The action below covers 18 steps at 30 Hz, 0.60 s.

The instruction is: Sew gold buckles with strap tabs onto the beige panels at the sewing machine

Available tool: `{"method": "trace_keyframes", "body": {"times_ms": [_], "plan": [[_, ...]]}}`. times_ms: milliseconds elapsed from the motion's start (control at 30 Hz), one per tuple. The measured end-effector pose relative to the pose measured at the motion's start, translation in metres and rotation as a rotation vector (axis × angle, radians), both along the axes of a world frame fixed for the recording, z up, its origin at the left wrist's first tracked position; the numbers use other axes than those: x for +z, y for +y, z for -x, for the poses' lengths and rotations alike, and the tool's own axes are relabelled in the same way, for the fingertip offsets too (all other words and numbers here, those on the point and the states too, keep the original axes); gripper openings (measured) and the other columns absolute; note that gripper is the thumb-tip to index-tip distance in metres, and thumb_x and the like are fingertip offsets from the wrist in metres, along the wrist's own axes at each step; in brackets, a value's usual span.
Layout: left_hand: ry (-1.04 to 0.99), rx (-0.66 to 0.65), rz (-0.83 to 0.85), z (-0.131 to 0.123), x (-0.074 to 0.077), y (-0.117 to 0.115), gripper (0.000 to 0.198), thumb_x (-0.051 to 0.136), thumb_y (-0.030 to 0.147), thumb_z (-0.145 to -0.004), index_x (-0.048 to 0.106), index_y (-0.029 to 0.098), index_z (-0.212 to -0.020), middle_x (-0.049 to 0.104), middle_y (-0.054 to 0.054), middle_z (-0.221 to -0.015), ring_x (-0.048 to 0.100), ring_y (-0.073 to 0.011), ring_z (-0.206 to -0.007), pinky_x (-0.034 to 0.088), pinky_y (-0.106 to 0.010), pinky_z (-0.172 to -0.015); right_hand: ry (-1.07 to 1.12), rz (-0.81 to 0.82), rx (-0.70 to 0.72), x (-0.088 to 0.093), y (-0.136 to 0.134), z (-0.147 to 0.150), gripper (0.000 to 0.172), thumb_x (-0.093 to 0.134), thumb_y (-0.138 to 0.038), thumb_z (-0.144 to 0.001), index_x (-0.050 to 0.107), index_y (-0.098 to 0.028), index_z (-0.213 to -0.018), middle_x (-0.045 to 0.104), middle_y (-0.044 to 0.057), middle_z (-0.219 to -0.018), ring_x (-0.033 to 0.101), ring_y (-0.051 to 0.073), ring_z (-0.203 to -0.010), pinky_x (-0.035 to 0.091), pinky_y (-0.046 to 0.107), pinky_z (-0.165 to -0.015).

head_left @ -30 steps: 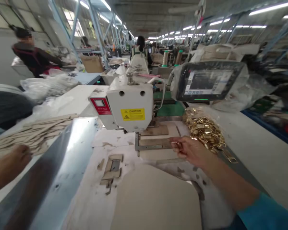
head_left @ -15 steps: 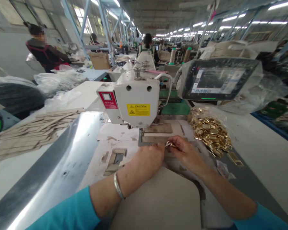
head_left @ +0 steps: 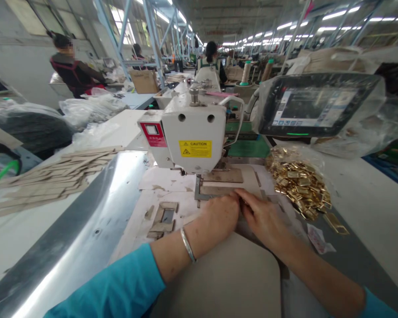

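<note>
My left hand point(head_left: 219, 216) and my right hand point(head_left: 262, 216) meet just in front of the sewing machine's metal clamp frame point(head_left: 198, 190). Both are closed, fingertips pressed together. A gold buckle showed between them half a second ago; now the fingers hide it. What my left fingers grip is out of sight behind its knuckles. Below my wrists lies a large beige panel point(head_left: 225, 274) with rounded corners. The white sewing machine head point(head_left: 194, 128) stands directly beyond my hands. To the right is a heap of gold buckles point(head_left: 301, 187) in clear plastic, with a loose gold buckle point(head_left: 336, 223) nearby.
Beige strips point(head_left: 59, 181) are stacked at the left beside a shiny metal plate point(head_left: 96, 212). A plastic-wrapped control screen point(head_left: 318, 106) stands at the right. A small frame-shaped template point(head_left: 162, 218) lies left of my hands. Behind are thread cones point(head_left: 245, 73) and a co-worker point(head_left: 74, 66).
My hands have drawn closer together, and the gold buckle between them has gone out of sight. The view has shifted slightly, so the surroundings sit further right.
</note>
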<state>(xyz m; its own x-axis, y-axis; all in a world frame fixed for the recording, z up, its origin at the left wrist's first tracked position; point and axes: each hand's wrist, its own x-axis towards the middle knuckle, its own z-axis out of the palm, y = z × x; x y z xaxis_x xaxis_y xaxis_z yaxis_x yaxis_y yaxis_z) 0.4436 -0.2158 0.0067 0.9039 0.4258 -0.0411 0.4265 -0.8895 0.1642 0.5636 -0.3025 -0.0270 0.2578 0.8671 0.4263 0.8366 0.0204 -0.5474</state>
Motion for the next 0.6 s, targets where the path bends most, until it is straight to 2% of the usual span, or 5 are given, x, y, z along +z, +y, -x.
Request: {"method": "trace_keyframes", "body": {"times_ms": [133,233,333,433,600], "plan": [[-0.117,0.045,0.036,-0.009,-0.005,0.001,0.028,0.04,0.01,-0.092,0.048,0.007,-0.118,0.066,-0.014,-0.101,0.068,-0.0233,-0.091,0.056,-0.033,-0.076,0.008,0.054,-0.04,0.009,-0.001,0.004,0.042,0.04,-0.018,-0.088,0.053,-0.02,-0.129,0.073,0.009,-0.098,0.07,0.025,-0.08,0.054,0.036,-0.07],[-0.193,-0.025,-0.212,-0.007,-0.004,0.002,0.031,0.034,0.015,-0.097,0.051,0.008,-0.121,0.062,-0.015,-0.116,0.059,-0.0277,-0.113,0.049,-0.042,-0.095,0.073,0.095,-0.085,0.017,0.004,-0.009,0.037,0.046,-0.023,-0.084,0.06,-0.02,-0.118,0.073,0.007,-0.09,0.068,0.024,-0.076,0.052,0.036,-0.069],[-0.231,-0.066,-0.415,0.003,-0.008,0.004,0.043,0.027,0.016,-0.099,0.041,0.008,-0.139,0.05,-0.015,-0.139,0.04,-0.0301,-0.135,0.031,-0.05,-0.113,0.266,0.17,-0.022,0.02,0.012,-0.03,0.024,0.054,-0.034,-0.08,0.068,-0.021,-0.094,0.071,0.004,-0.082,0.065,0.021,-0.071,0.05,0.031,-0.066],[-0.185,-0.069,-0.334,0.012,-0.019,0.011,0.049,0.033,0.026,-0.1,0.033,0.01,-0.147,0.042,-0.012,-0.149,0.032,-0.028,-0.141,0.022,-0.048,-0.118,0.512,0.294,-0.007,0.02,0.021,-0.048,0.03,0.063,-0.048,-0.076,0.069,-0.02,-0.08,0.063,0.001,-0.064,0.055,0.014,-0.055,0.042,0.025,-0.05],[-0.135,-0.005,-0.143,0.013,-0.035,0.026,0.067,0.044,0.048,-0.096,0.03,0.009,-0.149,0.031,-0.012,-0.157,0.025,-0.03,-0.145,0.022,-0.048,-0.119,0.827,0.473,-0.212,0.021,0.031,-0.061,0.032,0.07,-0.05,-0.069,0.059,-0.02,-0.075,0.032,-0.01,-0.044,0.025,0.005,-0.036,0.012,0.018,-0.037]]}}
